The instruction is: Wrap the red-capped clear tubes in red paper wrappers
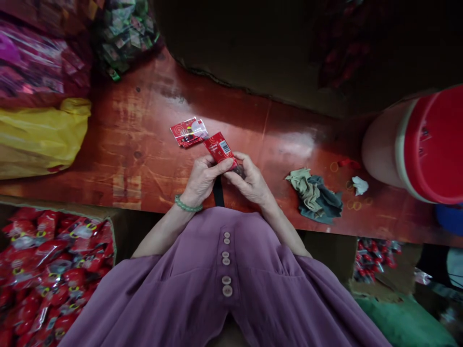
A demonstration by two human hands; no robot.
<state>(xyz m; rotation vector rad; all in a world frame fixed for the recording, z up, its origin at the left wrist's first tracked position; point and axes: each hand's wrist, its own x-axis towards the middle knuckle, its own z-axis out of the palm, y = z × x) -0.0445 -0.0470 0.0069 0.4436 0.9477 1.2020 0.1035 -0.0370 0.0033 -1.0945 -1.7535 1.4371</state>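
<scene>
Head view: red packet (219, 147) pointing up-left

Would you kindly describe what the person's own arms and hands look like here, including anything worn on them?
Both hands are bare, with no gloves or rings visible. The left hand has a bracelet of round green beads around its wrist. The right hand wears nothing visible at the wrist. Both forearms are uncovered, emerging from loose, wide purple sleeves of a buttoned purple top.
</scene>
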